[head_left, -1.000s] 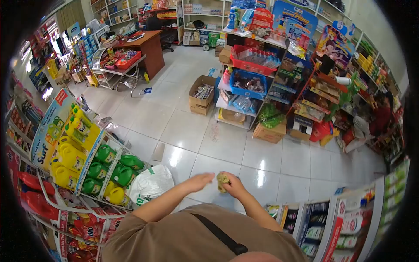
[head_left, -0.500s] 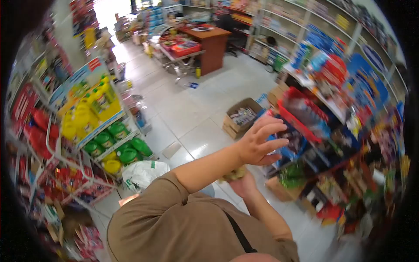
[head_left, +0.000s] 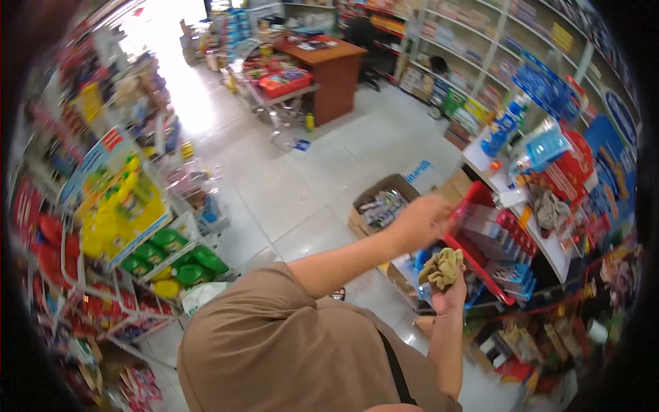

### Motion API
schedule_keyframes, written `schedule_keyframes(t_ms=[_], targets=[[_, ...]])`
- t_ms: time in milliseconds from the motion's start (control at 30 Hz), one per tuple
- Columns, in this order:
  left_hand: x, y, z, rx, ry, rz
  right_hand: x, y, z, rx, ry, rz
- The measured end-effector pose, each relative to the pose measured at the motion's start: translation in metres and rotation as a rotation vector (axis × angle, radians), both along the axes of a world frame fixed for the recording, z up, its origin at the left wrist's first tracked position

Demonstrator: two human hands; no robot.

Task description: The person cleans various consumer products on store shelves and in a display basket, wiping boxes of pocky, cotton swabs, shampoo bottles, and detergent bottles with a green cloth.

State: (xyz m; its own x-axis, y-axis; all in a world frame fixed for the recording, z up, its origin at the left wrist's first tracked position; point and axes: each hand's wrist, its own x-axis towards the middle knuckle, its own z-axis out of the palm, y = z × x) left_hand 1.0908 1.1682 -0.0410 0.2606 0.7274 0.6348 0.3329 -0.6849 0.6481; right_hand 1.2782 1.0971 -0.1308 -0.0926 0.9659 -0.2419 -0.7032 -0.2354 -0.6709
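Observation:
My right hand (head_left: 449, 296) is raised in front of a shop shelf and is shut on a crumpled yellowish-brown cloth (head_left: 441, 267). The cloth hangs just before a red plastic basket (head_left: 491, 282) full of boxed goods on the shelf. My left hand (head_left: 424, 220) reaches across to the near corner of that basket's rim. It is motion-blurred, so I cannot see whether its fingers grip the rim.
An open cardboard box (head_left: 379, 206) of goods stands on the tiled floor beside the shelf. A rack of yellow and green bottles (head_left: 147, 233) lines the left side. A wooden desk (head_left: 334, 65) stands further back. Blue bottles (head_left: 542, 147) top the right-hand shelf.
The view has swung towards the right-hand shelf. My left hand moved from open in the air to the red basket's rim. My right hand lifted the cloth higher and to the right.

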Motion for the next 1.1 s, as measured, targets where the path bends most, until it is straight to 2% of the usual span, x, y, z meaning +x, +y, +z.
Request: schedule_keyframes(t_ms=[33,67,133,167,267,367,467,500,600,667,767,900,1000,1067,1100], targets=[[0.006,0.026,-0.008,-0.349,-0.014,-0.079,0.018,-0.002,-0.005,-0.019,0.002,-0.104],[0.015,0.044,-0.015,-0.551,-0.108,-0.162,0.031,-0.001,-0.009,-0.028,0.008,-0.196],[0.026,0.075,-0.030,-0.962,-0.279,-0.287,0.054,-0.008,-0.031,-0.066,0.107,-0.234],[0.036,0.097,-0.054,-0.829,-0.175,-0.270,0.063,-0.013,-0.042,-0.086,0.157,-0.244],[0.055,0.112,-0.039,-0.514,0.221,-0.063,0.071,-0.029,-0.059,-0.218,0.097,-0.331],[0.080,0.124,-0.051,-0.404,0.305,-0.010,0.080,-0.023,-0.059,-0.249,-0.084,-0.265],[0.099,0.127,-0.050,-0.528,0.375,-0.088,0.092,-0.005,-0.050,-0.133,-0.351,-0.142],[0.105,0.127,-0.053,-0.572,0.395,-0.078,0.087,0.002,-0.025,-0.122,-0.468,-0.101],[0.120,0.116,-0.051,-0.672,0.406,-0.007,0.102,0.025,0.002,0.129,-0.773,0.046],[0.117,0.105,-0.033,-0.655,0.389,0.029,0.112,0.037,0.006,0.140,-0.757,0.104],[0.107,0.095,-0.026,-0.527,0.262,0.164,0.119,0.055,0.011,0.349,-0.762,0.115],[0.087,0.064,-0.017,-0.622,0.105,0.313,0.112,0.073,0.013,0.650,-0.939,0.053],[0.076,0.019,-0.025,-0.818,-0.468,0.202,0.100,0.080,0.020,0.818,-1.065,0.026],[0.074,-0.011,-0.044,-0.836,-0.721,0.105,0.086,0.085,0.022,0.940,-1.133,0.005],[0.081,-0.023,-0.048,-0.808,-0.689,0.094,0.075,0.086,0.026,0.994,-1.151,0.030]])
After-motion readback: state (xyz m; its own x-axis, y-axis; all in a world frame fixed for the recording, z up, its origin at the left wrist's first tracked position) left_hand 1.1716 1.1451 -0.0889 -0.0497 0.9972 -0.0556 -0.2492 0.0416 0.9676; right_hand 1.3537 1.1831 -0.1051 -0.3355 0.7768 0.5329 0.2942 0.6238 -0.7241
